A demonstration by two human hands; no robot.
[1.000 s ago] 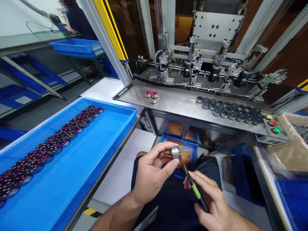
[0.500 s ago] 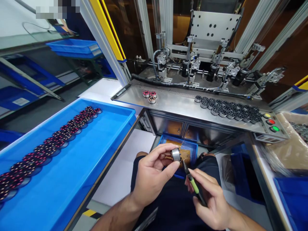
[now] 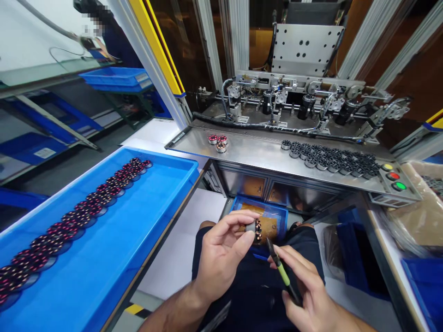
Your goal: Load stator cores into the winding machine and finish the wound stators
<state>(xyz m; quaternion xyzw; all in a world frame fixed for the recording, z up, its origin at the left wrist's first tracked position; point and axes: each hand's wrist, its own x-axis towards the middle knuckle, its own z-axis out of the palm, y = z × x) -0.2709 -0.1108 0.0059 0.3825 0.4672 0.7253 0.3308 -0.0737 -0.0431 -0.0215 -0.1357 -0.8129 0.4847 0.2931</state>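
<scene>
A small metal ring-shaped part with copper windings (image 3: 258, 230) is pinched between the thumb and fingers of my left hand (image 3: 223, 251), its copper side facing right. My right hand (image 3: 308, 288) is closed around a tool with black and light green handles (image 3: 283, 273). The tool's dark tip points up and left, a short distance from the wound part and not touching it. Both hands are above my lap. Three wound parts (image 3: 220, 146) stand at the left of the metal shelf (image 3: 256, 157), two with red tops and one copper-coloured.
Rows of wound parts (image 3: 83, 214) lie in a blue tray (image 3: 162, 203) at the left. Several dark cores (image 3: 332, 159) cover the shelf's right part, beside a button box (image 3: 398, 184). Machine fixtures (image 3: 308, 99) stand behind. A person (image 3: 119, 41) is at the far left.
The wound part has turned so its copper side shows more. The tool tip has moved away from it to the right. Behind the shelf, the machine's upright clamps have changed position. The view has shifted slightly.
</scene>
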